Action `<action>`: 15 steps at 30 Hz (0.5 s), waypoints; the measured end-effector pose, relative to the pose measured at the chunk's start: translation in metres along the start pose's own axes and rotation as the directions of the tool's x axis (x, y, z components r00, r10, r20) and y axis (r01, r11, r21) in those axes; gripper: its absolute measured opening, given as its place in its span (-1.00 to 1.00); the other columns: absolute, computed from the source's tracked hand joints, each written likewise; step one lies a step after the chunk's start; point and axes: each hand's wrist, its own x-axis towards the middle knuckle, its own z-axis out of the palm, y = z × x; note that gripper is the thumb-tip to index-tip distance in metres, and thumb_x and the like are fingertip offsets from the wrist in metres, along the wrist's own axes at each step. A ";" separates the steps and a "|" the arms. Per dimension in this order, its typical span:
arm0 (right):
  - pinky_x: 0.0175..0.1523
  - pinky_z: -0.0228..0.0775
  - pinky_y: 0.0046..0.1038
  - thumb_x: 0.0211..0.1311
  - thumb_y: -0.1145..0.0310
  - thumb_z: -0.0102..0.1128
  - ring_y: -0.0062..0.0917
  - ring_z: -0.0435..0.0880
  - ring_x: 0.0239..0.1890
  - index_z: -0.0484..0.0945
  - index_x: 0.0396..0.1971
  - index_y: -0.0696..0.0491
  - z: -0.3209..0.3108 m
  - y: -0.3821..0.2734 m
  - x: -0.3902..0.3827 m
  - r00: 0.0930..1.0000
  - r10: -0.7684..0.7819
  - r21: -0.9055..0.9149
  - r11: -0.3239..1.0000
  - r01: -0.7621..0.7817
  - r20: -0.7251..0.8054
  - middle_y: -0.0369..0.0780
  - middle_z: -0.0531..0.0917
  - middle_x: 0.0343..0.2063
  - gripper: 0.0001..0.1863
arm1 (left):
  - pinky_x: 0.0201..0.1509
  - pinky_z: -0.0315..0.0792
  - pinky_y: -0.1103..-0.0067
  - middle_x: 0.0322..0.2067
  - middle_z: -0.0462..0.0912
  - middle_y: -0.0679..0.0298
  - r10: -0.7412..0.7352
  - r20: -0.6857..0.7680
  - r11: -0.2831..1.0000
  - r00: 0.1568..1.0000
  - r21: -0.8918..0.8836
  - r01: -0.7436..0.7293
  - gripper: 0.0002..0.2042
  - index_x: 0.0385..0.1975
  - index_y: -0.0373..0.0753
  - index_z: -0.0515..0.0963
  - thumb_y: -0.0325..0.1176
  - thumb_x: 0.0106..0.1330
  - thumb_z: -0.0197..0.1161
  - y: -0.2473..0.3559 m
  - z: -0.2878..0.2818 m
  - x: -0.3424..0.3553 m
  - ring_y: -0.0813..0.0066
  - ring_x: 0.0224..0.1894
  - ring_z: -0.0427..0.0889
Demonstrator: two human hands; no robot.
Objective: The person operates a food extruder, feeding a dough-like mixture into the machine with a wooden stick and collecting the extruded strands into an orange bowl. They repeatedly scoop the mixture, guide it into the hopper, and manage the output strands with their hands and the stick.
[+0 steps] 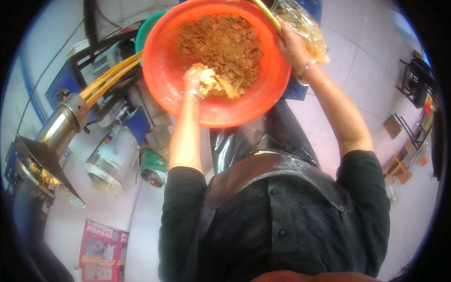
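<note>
Inside a big orange-red basin (pixel 157 70) lies a broad heap of brown crumbly lumps (pixel 230 42). Paler yellow dough-like crumbs (pixel 209 81) sit at the near side of that heap. My left hand (pixel 191 80) is down in the basin, its fingers closed around some of these pale crumbs and partly hidden by them. Over the basin's far right rim, my right hand (pixel 292 44) grips a yellow rod-like piece (pixel 267 15) that runs out at the top edge. Whether it is a stick or a container's rim, I cannot tell.
A metal extruder (pixel 63 122) stands at left, with yellow strands (pixel 110 77) running toward a green basin (pixel 145 30) behind the orange one. Crumbs lie in its feed pan (pixel 44 176). A clear plastic bag (pixel 303 23) is beside my right hand. Wooden pieces (pixel 399 169) lie far right.
</note>
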 end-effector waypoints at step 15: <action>-0.08 0.52 -0.30 0.27 0.48 0.12 -0.15 0.65 -0.18 0.44 0.05 -0.02 -0.015 -0.012 0.005 0.998 -0.060 0.073 0.996 0.058 0.030 -0.10 0.63 -0.19 -0.65 | -0.20 0.53 0.11 -0.30 0.63 -0.07 0.281 -0.168 0.513 0.945 0.859 0.000 -0.65 -0.08 -0.22 0.56 -0.18 0.19 0.27 0.025 -0.008 0.053 -0.07 -0.25 0.63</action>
